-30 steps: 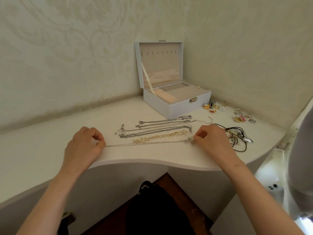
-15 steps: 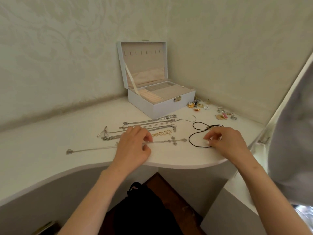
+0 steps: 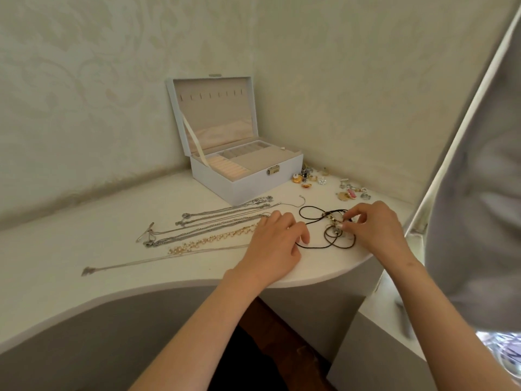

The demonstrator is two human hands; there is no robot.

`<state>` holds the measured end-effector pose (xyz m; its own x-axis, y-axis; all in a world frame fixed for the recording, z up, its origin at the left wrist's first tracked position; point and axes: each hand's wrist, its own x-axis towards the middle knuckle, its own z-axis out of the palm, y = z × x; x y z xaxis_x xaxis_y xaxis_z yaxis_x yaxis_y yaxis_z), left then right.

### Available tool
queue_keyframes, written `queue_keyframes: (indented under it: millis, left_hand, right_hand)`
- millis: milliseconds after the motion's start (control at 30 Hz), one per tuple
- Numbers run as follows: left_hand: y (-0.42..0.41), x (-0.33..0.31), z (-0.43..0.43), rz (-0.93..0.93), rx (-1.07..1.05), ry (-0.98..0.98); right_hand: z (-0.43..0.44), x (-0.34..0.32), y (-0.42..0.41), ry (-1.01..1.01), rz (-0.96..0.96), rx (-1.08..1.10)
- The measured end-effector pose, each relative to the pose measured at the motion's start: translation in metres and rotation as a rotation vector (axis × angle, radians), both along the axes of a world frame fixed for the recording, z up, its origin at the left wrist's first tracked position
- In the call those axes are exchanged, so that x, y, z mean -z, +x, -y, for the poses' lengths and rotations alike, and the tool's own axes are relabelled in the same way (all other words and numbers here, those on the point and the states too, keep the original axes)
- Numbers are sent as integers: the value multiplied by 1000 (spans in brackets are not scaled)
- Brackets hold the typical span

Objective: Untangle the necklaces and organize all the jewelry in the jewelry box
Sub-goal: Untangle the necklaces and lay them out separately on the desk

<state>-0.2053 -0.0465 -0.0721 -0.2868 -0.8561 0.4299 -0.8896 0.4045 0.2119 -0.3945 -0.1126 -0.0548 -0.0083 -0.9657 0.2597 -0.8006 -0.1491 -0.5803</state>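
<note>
Looking down from the head view, the black cord tangle (image 3: 332, 236) lies on the table (image 3: 62, 258) between both hands, touching each, with its loops stretched left to right. The right hand (image 3: 376, 231) pinches the pendant cluster at the knot. The left hand (image 3: 272, 248), fingers curled, pinches the cord's left loop. The cord is thin and dark, in several overlapping loops. The jewelry box (image 3: 248, 185) stands open behind, well apart.

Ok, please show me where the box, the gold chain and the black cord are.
box (image 3: 248, 190), head view, on its white front wall.
gold chain (image 3: 211, 239), head view, on the middle of its length.
black cord (image 3: 334, 232), head view, on its tangled loops.
</note>
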Motion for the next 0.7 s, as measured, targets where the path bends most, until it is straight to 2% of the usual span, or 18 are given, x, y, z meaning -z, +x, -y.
queue_keyframes:
  millis: [100, 267, 400, 467, 533, 700]
  left_hand:
    - [-1, -1, -1, 8, 9, 6]
    - [-4, -2, -2, 13, 3, 27]
    - [-10, -3, 0, -1, -10, 47]
    - [-9, -1, 0, -9, -16, 50]
    - [-6, -1, 1, -16, -23, 48]
    - [-7, -8, 7, -97, -35, 104]
  right_hand:
    - [3, 4, -3, 32, -26, 4]
    - [-2, 0, 0, -89, -47, 1]
    - [5, -2, 14, -32, -240, -18]
    - [9, -4, 16, -63, -257, -26]
    - [11, -11, 15, -110, -140, -48]
    - [11, -41, 16, -79, 496, -195]
